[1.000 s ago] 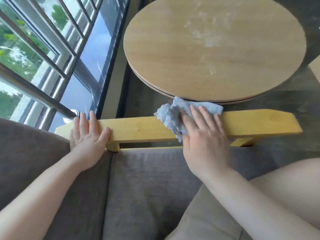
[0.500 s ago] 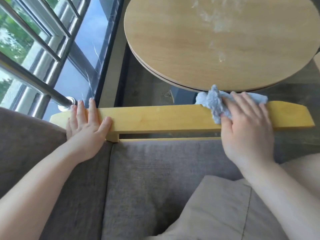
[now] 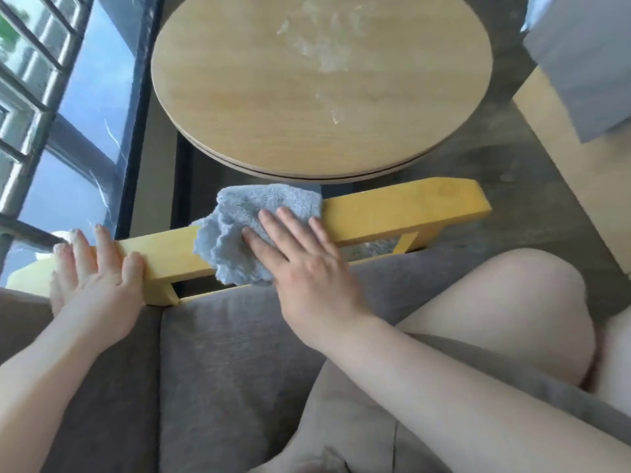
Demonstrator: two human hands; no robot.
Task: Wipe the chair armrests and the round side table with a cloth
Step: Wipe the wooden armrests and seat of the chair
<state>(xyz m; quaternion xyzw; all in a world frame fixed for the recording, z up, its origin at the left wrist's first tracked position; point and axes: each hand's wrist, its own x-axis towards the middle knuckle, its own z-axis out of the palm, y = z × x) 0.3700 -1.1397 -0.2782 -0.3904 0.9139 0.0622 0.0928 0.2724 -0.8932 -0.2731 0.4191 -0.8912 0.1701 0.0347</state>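
A yellow wooden armrest runs across the middle of the view, beside the chair's grey seat cushion. My right hand lies flat on a crumpled light blue cloth and presses it onto the armrest's middle. My left hand rests flat on the armrest's near left end, fingers spread, holding nothing. Beyond the armrest stands the round wooden side table, with whitish dusty smears on its top.
A tall window with dark frame and metal railing runs along the left. A second wooden chair with a grey cushion is at the upper right. My bare knee is at the right. Grey floor surrounds the table.
My right hand has slid the cloth back left along the armrest, from near its far right end to its middle. The left hand stays on the left end.
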